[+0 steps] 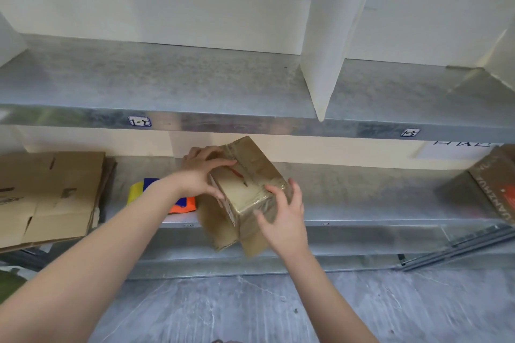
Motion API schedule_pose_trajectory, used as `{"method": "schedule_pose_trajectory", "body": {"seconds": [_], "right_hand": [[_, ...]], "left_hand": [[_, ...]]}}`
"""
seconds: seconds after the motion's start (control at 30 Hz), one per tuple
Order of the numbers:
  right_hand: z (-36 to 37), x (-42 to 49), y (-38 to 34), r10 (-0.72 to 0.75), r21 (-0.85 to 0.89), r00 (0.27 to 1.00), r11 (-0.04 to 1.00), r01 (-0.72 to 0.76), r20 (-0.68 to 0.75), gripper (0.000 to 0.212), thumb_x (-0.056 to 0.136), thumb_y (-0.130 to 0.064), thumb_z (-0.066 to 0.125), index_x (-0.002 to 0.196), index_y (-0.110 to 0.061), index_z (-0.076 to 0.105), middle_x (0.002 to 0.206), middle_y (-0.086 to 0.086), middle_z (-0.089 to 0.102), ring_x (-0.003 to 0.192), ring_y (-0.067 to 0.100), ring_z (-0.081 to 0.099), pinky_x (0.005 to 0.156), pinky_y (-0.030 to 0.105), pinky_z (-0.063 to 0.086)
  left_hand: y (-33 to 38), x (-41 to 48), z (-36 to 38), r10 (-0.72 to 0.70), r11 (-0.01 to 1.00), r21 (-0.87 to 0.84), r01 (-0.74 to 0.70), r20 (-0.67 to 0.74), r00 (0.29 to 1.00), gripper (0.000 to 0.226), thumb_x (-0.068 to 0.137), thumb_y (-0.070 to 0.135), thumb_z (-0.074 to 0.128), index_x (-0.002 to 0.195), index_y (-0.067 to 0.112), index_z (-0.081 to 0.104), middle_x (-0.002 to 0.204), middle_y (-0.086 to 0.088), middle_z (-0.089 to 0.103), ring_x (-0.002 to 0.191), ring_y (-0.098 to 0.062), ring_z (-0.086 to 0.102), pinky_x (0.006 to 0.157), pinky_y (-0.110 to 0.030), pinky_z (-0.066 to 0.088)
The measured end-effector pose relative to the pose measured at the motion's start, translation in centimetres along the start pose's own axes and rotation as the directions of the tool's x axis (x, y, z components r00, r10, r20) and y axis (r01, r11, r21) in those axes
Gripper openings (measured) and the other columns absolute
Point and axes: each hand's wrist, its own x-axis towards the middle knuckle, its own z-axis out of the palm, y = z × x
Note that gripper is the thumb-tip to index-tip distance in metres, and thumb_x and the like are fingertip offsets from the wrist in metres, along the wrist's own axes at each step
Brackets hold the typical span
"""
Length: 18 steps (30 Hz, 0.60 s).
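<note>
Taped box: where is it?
Head view, centre: the taped box is held between the left hand and right hand at the front edge of the lower shelf, right of the yellow-and-orange packet.

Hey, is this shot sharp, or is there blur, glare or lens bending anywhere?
Head view: soft, even light; the taped box gleams with glare; the brown box at right is smeared by blur; the upper shelf edge bows from wide-angle distortion.

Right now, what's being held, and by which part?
A taped box, held from both sides. The left grip takes its far left side, and the right grip takes its near right corner.
</note>
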Motion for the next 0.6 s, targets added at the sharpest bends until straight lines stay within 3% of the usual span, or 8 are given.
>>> {"method": "schedule_pose_trajectory", "body": {"seconds": [0.07,0.13,0.23,0.3,0.4,0.47,0.6], "right_hand": [[-0.9,0.3,0.3,0.026,0.038,0.999,0.999,-0.027,0.032,0.055,0.082,-0.046,0.069,0.133,-0.044,0.048,0.157,-0.003,0.005,0.145,0.028,0.017,0.112,0.042,0.034],[-0.8,0.5,-0.5,0.106,0.080,0.987,0.990,-0.116,0.119,0.073,0.076,-0.058,0.072,0.139,-0.041,0.040,0.158,0.001,-0.001,0.145,0.031,0.020,0.115,0.041,0.031],[0.2,0.5,-1.6,0.178,0.076,0.965,0.978,-0.196,0.190,0.106,0.065,-0.065,0.076,0.150,-0.032,0.021,0.157,0.006,-0.027,0.147,0.033,0.016,0.116,0.040,0.028],[0.3,0.7,-1.3,0.169,0.077,0.971,0.980,-0.184,0.167,0.113,0.064,-0.060,0.080,0.151,-0.029,0.015,0.155,0.006,-0.035,0.148,0.031,0.014,0.116,0.038,0.028],[-0.9,1.7,-0.2,0.146,0.100,0.978,0.982,-0.162,0.146,0.107,0.067,-0.048,0.085,0.151,-0.028,0.021,0.158,0.005,-0.028,0.147,0.026,0.021,0.115,0.031,0.026],[-2.4,2.5,0.8,0.153,0.125,0.976,0.977,-0.172,0.154,0.105,0.066,-0.038,0.088,0.151,-0.030,0.026,0.161,0.004,-0.019,0.148,0.022,0.018,0.115,0.028,0.022],[-4.8,3.7,3.0,0.092,0.147,0.963,0.980,-0.132,0.255,0.101,0.066,-0.023,0.089,0.148,-0.038,0.031,0.163,0.004,-0.004,0.150,0.016,0.009,0.117,0.031,0.018]], "left_hand": [[-0.3,-0.2,0.0,-0.040,0.997,-0.067,0.044,0.064,0.997,0.084,0.065,0.051,0.081,0.129,0.069,0.030,0.158,0.016,-0.001,0.143,-0.020,0.000,0.117,-0.045,0.009],[-0.1,-0.1,0.4,-0.044,0.972,-0.227,0.069,0.113,0.993,0.087,0.067,0.047,0.082,0.133,0.066,0.030,0.160,0.014,-0.009,0.147,-0.019,-0.004,0.120,-0.044,0.009],[0.3,0.1,1.5,-0.046,0.968,-0.244,0.057,0.051,0.998,0.088,0.069,0.051,0.080,0.140,0.058,0.029,0.160,0.010,-0.002,0.147,-0.025,0.003,0.120,-0.047,0.015],[0.2,-0.1,2.0,-0.065,0.959,-0.275,0.070,0.027,0.998,0.090,0.073,0.049,0.077,0.146,0.049,0.023,0.160,0.005,0.005,0.147,-0.025,0.009,0.119,-0.042,0.017],[0.5,-0.7,2.4,-0.033,0.931,-0.364,0.038,0.018,0.999,0.087,0.079,0.042,0.075,0.148,0.043,0.022,0.156,0.000,0.022,0.141,-0.020,0.028,0.113,-0.028,0.026],[1.3,-0.8,2.4,-0.020,0.919,-0.393,0.019,0.003,1.000,0.087,0.080,0.041,0.075,0.147,0.047,0.021,0.147,0.001,0.035,0.131,-0.018,0.041,0.107,-0.027,0.035],[2.5,-0.7,2.5,-0.006,0.963,-0.271,0.006,0.002,1.000,0.082,0.079,0.046,0.073,0.140,0.059,0.021,0.121,0.000,0.039,0.110,-0.018,0.046,0.095,-0.029,0.042]]}}
